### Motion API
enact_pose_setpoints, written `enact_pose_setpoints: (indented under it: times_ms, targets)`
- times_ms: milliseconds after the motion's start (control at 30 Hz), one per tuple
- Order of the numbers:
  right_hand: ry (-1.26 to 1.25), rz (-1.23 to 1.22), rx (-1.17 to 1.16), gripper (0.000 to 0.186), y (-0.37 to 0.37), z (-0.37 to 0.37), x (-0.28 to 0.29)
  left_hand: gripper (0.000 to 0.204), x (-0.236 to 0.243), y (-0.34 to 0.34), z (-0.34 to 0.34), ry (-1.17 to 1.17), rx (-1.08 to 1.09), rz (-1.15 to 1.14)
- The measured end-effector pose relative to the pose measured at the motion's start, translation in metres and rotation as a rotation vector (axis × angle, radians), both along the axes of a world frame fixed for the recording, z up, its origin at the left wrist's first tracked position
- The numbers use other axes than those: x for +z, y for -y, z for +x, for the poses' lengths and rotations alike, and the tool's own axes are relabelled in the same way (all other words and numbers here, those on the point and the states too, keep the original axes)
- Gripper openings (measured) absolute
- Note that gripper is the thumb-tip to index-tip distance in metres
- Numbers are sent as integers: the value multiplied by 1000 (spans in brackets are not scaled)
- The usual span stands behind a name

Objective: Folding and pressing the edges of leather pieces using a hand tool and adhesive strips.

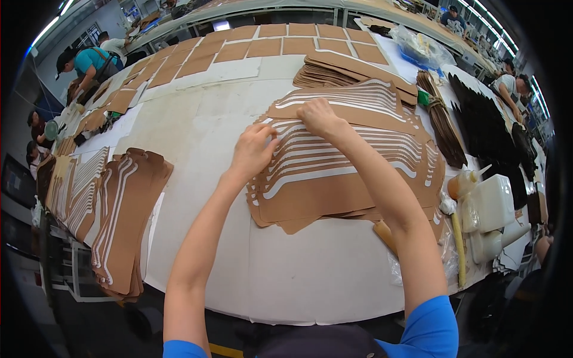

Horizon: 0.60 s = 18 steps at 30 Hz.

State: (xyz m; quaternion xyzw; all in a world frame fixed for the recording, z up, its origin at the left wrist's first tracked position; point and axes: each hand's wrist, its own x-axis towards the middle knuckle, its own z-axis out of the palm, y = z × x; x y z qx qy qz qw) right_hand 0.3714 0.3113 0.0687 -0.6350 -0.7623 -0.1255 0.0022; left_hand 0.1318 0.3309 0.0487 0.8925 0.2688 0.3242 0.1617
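A fanned pile of brown leather-like pieces (316,194) lies on the pale table, each overlapping the one behind so that white-coated edge strips show in rows. My left hand (250,152) is at the pile's left edge, fingers curved and thumb held apart, with nothing visible between them. Farther back and to its right, my right hand (320,118) has its fingers closed at the edge of an upper brown leather piece (352,113). The fingertips partly hide that edge.
A brown stack (352,71) stands behind the pile; separate brown panels (265,48) lie in rows beyond. More striped pieces (134,209) hang over the left edge. On the right are a white plastic container (492,203), a tied brown bundle (441,119) and black material (486,128). Co-workers (89,65) stand around.
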Motion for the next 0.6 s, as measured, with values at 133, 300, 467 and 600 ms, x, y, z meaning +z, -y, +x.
enact_pose_setpoints:
  times_ms: [133,300,467,600]
  targets:
    - [-67,89,-33,11,-14,13,-11,29,-14,-24,54,19,-12,-26]
    - [-1429,419,-434,19,7,110,-2,34,-23,-27,67,-15,63,4]
    - [-1630,1566,-320,14,193,337,44,38,-31,-25,86,-20,8,-22]
    - [-1253,1711,-137,19,362,348,170,39,-30,-27,72,-82,86,-37]
